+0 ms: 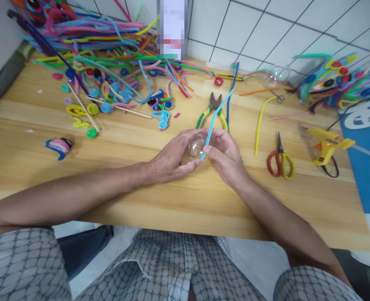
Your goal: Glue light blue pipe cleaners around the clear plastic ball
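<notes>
My left hand (172, 161) is curled round a small clear plastic ball (197, 147) just above the wooden table (172, 200). My right hand (224, 154) pinches the lower end of a light blue pipe cleaner (216, 115) against that ball. The pipe cleaner rises up and to the right, over the pliers. Both hands meet at the middle of the table, fingers closed.
Pliers with green and yellow handles (214, 109) lie just behind the hands. Red and yellow scissors (280, 161), a yellow pipe cleaner (260, 125) and a yellow glue gun (326, 144) lie to the right. A heap of coloured pipe cleaners (109, 50) fills the back left.
</notes>
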`<state>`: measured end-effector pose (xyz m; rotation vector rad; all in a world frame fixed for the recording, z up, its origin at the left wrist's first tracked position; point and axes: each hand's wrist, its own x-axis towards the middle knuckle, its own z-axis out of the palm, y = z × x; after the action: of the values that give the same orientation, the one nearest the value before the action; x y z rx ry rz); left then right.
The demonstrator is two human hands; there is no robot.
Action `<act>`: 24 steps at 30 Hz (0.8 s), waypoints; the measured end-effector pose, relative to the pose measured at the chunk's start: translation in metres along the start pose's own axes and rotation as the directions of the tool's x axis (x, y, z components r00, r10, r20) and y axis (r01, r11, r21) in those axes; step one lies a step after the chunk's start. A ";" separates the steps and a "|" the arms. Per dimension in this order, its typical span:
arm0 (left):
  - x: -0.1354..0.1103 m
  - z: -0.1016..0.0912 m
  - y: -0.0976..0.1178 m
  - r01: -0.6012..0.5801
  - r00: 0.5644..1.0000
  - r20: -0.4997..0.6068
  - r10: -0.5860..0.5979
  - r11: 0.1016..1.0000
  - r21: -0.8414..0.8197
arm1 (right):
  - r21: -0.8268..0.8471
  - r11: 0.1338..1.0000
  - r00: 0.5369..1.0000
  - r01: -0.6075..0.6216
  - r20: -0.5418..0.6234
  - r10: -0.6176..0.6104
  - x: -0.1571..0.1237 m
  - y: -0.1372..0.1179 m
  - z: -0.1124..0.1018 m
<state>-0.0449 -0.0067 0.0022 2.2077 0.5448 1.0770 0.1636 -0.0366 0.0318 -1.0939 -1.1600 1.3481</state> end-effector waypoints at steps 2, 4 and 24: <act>-0.001 0.000 0.000 -0.008 1.000 -0.002 0.008 1.000 0.015 | 0.010 1.000 1.000 -0.013 0.014 0.013 0.000 -0.002 0.000; -0.002 0.000 0.000 -0.026 1.000 -0.005 0.026 0.999 0.030 | 0.021 0.999 0.999 -0.031 0.030 0.031 0.001 -0.005 0.000; -0.005 0.003 0.000 -0.102 0.995 0.006 0.102 0.991 0.083 | 0.122 0.978 0.985 -0.170 0.057 0.164 0.002 -0.016 -0.001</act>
<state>-0.0456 -0.0108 -0.0019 2.3305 0.4886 1.1227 0.1663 -0.0339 0.0473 -1.0921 -1.0194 1.5635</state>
